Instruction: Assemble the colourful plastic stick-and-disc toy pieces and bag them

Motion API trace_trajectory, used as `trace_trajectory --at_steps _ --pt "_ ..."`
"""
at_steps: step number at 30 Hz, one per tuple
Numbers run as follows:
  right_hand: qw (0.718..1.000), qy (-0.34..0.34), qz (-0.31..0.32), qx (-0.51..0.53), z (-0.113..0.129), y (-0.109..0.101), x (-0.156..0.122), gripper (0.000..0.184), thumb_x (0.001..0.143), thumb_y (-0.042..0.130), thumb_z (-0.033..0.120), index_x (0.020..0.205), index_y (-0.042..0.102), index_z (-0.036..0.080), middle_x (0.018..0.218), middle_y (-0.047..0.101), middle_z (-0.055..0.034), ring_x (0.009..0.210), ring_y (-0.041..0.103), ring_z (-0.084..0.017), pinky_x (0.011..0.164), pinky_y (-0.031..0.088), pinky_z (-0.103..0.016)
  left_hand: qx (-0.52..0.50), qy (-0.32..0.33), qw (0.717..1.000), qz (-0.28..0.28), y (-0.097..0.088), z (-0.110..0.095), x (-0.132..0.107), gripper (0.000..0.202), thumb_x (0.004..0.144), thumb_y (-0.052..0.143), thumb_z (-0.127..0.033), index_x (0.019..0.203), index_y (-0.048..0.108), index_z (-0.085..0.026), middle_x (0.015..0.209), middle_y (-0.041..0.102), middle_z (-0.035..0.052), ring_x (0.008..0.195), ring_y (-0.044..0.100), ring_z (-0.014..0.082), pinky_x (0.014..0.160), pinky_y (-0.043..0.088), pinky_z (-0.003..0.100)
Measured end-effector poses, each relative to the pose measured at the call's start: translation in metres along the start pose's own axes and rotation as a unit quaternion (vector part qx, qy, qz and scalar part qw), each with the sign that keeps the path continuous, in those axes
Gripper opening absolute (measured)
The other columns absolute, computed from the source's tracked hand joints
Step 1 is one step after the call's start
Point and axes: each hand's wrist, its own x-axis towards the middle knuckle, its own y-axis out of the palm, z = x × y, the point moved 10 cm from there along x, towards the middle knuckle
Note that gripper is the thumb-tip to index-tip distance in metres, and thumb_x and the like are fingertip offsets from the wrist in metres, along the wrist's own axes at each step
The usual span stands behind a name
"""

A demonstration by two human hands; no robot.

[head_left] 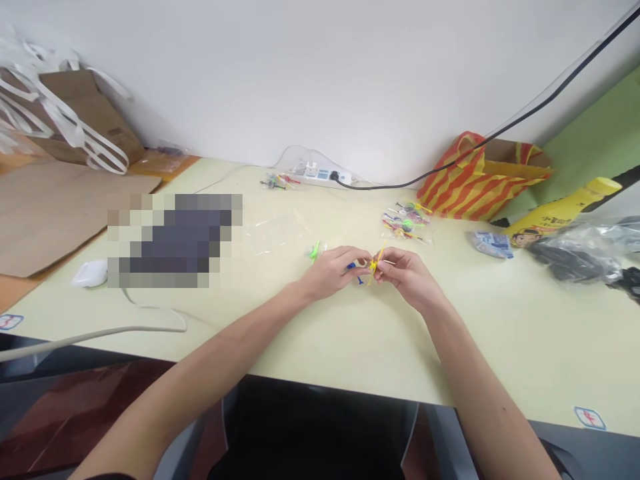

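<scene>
My right hand pinches a small yellow plastic piece with thin arms, one of them pointing up. From the other side, the closed fingertips of my left hand meet the same piece. A small blue plastic piece shows just under the left fingers; whether it is held or lies on the table I cannot tell. Beyond the left hand lies a bright green plastic piece, partly hidden by the hand. Farther back to the right is a clear bag of several coloured pieces.
More small coloured pieces lie by a white power strip at the wall. A striped bag, a yellow bottle and plastic-wrapped black items stand right. Left are a blurred dark object, a white case and a cable.
</scene>
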Motion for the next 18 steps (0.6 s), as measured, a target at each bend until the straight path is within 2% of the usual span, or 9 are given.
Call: trace_trajectory --at_steps 18 --pt "0.998 0.015 0.051 0.019 -0.0043 0.0071 -0.0015 0.029 0.074 0.089 0.044 0.083 0.071 0.023 0.080 0.067 -0.0026 0.073 0.063 -0.017 0.070 0.054 -0.033 -0.054 0.020 0.998 -0.013 -0.0042 -0.0033 0.0013 0.021 0.102 0.058 -0.031 0.117 0.067 -0.018 0.104 0.074 0.0096 0.093 0.071 0.0171 0.085 0.059 0.032"
